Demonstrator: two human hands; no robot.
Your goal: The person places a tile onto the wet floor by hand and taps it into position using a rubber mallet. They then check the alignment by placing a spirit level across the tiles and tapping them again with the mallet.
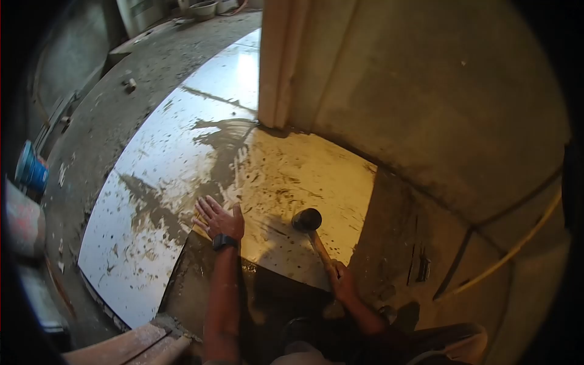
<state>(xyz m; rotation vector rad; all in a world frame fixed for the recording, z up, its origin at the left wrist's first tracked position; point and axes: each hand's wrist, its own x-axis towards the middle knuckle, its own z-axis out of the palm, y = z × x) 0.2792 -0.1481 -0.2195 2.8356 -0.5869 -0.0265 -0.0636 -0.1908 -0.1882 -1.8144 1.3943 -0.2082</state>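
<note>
Two bare hands work on a wet floor tile: left hand spread flat, right hand gripping a mallet.

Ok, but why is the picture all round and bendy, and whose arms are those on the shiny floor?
There is no machine here, just a person. The one picture comes from a small camera worn on their head, looking down, so you see their own arms from above. The lens bends the edges round. The left hand, with a dark watch on its wrist, lies flat and open on shiny floor tiles smeared with grey mortar. The right hand grips the wooden handle of a mallet. Its black head is at the tile, touching or just above; I cannot tell which. A concrete wall stands on the right, and a blue container sits at the far left.
</note>
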